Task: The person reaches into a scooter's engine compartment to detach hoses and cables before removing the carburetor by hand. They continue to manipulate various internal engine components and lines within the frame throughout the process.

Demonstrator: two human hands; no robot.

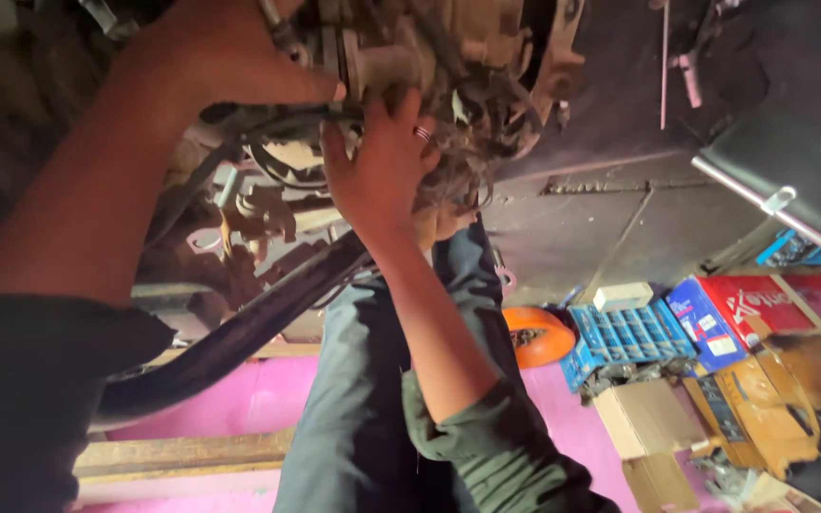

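Our left hand [230, 57] grip pinching a hose [282, 33], our right hand [382, 166] grip half-closed against the engine assembly [448, 66] above, boxes [658, 328] well apart.

Vehicle repair workshop, seen from beneath a machine.

Evidence: a grimy engine assembly [448, 66] overhead, thick with dirt, brackets and tangled wiring; a heavy black hose [239, 332] running under it; stacked spare-parts boxes [705, 323] in blue and red card against a pink wall [239, 399]; plain brown cartons [648, 418] beside them; an orange round container [536, 334] holding small metal parts; worn wooden planks [182, 456]; stained, dusty dark panels [610, 218] above the boxes.
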